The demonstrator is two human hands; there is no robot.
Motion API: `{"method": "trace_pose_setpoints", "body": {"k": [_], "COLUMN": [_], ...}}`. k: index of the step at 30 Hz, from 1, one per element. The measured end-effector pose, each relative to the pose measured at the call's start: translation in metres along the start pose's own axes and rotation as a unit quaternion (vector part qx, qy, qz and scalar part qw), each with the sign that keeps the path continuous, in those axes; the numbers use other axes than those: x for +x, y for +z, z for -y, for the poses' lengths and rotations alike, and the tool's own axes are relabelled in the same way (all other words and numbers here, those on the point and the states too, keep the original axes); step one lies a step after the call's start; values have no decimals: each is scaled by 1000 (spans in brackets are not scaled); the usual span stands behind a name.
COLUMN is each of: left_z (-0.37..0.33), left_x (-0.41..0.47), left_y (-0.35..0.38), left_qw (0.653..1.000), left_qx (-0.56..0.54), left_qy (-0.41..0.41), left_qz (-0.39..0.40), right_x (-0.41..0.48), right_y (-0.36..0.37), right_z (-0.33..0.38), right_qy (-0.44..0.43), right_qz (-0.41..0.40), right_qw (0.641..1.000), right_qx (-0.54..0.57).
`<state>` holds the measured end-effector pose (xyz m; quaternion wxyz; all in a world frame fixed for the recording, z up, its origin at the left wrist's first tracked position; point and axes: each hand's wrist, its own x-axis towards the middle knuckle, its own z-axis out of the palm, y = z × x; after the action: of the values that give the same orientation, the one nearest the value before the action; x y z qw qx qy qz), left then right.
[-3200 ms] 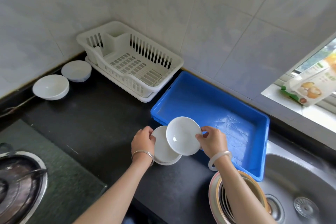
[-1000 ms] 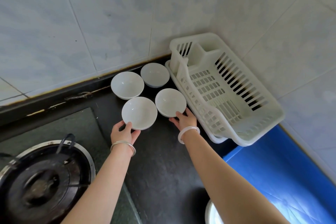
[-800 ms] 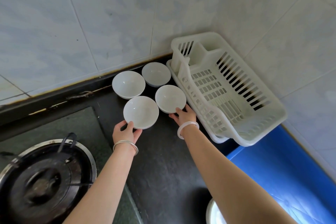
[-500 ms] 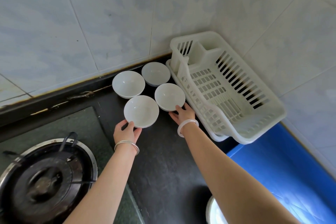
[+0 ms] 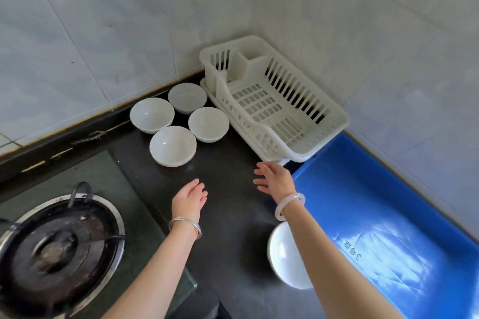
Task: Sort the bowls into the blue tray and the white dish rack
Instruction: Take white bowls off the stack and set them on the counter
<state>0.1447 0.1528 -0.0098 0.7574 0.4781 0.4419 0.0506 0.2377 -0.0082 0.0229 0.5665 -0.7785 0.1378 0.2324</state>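
My left hand (image 5: 190,195) and right hand (image 5: 274,179) hover open and empty above the dark tabletop (image 5: 228,163). Four white bowls (image 5: 173,145) cluster at 11 o'clock, the white dish rack (image 5: 318,142) at 1, the blue tray (image 5: 388,215) at 3. I judge rim-and-base grips steadiest for lifting.

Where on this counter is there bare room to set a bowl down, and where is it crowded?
Free: the dark counter between the four bowls, rack and both empty hands, left, right. The rack and the blue tray hold nothing in view. Crowded: the wall corner left of the rack, where the bowls cluster nearly rim to rim.
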Motion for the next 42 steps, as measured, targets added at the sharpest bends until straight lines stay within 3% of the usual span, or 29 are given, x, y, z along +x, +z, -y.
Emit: {"method": "trace_pose_setpoints", "body": {"k": [5,10,12,15,22,30,37,42], "left_z": [28,62,75,89,98,105,105,101], "left_x": [-45,-80,-89,-97,-97,-91,-87,-83], "left_y": [25,45,50,52,47,46,50,52], "left_qw": [983,891,858,832,846,927,936,928], "left_qx": [157,402,456,494,470,293,247,278], "left_qy": [34,134,129,124,113,-44,-95,-79], "left_qz": [90,162,197,220,226,229,233,234], "right_x": [-51,-96,-109,-120,-117,-120,-120,-121], "right_y": [-62,-107,-115,-112,-102,-107,-126,-142], "right_z": [-37,-87,-105,-119,-121,-118,-108,-101], "right_qy": [9,54,75,94,78,33,25,17], "right_qz": [-59,-151,-158,-146,-150,-168,-220,-233], "right_qw": [992,943,918,917,918,913,930,943], "right_qx": [-107,-291,-355,-358,-359,-371,-294,-235]}}
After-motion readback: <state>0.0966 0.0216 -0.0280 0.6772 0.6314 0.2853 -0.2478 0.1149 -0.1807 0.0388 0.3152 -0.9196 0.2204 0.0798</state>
